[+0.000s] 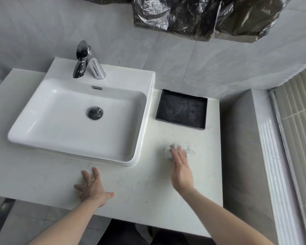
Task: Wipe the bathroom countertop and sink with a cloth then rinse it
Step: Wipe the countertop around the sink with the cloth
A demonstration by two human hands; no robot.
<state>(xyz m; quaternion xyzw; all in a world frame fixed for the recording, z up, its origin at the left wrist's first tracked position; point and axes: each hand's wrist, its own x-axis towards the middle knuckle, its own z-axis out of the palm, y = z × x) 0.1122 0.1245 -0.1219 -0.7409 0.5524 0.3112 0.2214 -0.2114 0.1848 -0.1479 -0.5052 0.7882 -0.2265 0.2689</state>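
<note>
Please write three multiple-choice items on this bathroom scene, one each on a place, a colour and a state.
1. Where does the tray sit?
A. inside the sink
B. on the countertop, right of the sink
C. on the floor

2. What colour is the tray?
A. black
B. red
C. white

3. How is the left hand?
A. gripping the faucet
B. holding the tray
C. spread flat on the countertop

Answers:
1 B: it lies on the countertop beside the right rim of the sink.
2 A: its whole surface is black.
3 C: its fingers are spread on the surface, while the right hand presses the cloth.
</note>
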